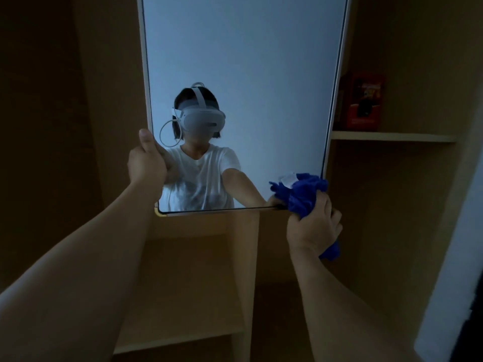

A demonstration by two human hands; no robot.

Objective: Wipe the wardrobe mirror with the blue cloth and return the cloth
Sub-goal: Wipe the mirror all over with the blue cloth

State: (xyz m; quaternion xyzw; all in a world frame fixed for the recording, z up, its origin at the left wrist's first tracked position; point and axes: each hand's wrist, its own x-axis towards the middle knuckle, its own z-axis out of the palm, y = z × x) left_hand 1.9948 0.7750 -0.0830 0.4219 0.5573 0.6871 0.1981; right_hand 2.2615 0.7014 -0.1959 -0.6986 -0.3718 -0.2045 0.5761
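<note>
At the tall white-framed wardrobe mirror (243, 61), lower right corner — right hand (313, 226) grips bunched blue cloth (303, 194); left hand (147, 163) clasps left edge, fingers hidden.

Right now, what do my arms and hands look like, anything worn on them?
Both forearms are bare, with no sleeves in direct view. The left hand and right hand show no gloves, rings, watch or bracelets. The mirror reflects a short white T-shirt sleeve.
</note>
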